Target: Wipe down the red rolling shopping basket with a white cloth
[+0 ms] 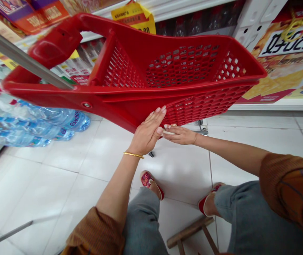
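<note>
Brace the red cart (110,102), beside the shelf (172,10), with the left hand (147,132) flat on its lower side, fingers together and unclamped, and apply light, even pressure with the right hand (181,135), fingers closed on a pale item (168,132).

Red lattice-patterned cart (114,102), your gold bracelet (133,154), your brown sleeves (95,230), your faded blue jeans (144,223), your red patterned shoes (146,179), white floor tiles (52,187), yellow price tag (130,12)
</note>
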{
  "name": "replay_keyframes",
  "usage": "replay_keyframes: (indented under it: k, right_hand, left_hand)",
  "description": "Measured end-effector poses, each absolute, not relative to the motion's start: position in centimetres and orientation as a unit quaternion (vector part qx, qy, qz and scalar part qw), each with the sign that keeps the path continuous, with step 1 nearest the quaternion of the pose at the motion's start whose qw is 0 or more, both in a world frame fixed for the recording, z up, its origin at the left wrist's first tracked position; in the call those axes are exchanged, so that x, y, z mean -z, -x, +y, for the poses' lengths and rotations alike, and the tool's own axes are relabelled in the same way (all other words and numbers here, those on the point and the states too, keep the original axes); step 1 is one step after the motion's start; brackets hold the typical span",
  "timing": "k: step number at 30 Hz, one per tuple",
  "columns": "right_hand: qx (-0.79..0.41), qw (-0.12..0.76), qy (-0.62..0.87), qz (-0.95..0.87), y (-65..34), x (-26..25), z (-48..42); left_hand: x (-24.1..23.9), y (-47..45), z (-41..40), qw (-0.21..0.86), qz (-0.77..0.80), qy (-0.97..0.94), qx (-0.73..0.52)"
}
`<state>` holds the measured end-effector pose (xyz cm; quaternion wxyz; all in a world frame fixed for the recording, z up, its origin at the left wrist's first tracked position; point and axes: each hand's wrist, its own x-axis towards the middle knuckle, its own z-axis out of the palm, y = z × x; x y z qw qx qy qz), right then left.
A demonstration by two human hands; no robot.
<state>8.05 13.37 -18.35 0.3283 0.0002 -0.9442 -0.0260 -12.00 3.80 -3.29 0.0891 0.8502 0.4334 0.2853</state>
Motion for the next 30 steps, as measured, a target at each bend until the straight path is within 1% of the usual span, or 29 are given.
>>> replay_keyframes:
  k: [6,9,12,14,18,24,27,30]
  right_hand:
    - [0.105,0.375,0.065,-0.919,-8.0,13.6,15.0]
    - [0.123,0.394,0.063,-0.909,-8.1,13.0,15.6]
    - [0.137,0.425,0.038,-0.894,-8.0,13.4,15.6]
    - [0.137,0.413,0.047,-0.899,-8.0,13.9,15.3]
    - [0.141,0.350,0.072,-0.923,-7.9,14.8,14.7]
    - [0.159,0.368,0.028,-0.916,-8.5,17.3,13.8]
    - [0.123,0.346,0.013,-0.930,-9.1,18.3,13.5]
    - [0.095,0.329,0.021,-0.939,-9.5,18.0,13.4]
  left_hand:
    - [3.4,11.8,3.7,0.106,0.437,-0.841,-0.301]
    - [3.3,11.7,3.6,0.109,0.440,-0.840,-0.299]
    - [3.2,11.7,3.6,0.108,0.439,-0.840,-0.298]
    - [3.2,11.7,3.6,0.108,0.441,-0.839,-0.299]
    - [3.4,11.7,3.6,0.104,0.445,-0.836,-0.303]
    - [3.5,11.8,3.6,0.096,0.451,-0.835,-0.300]
    - [3.5,11.7,3.6,0.076,0.455,-0.839,-0.290]
    - [3.4,11.7,3.6,0.033,0.461,-0.848,-0.260]
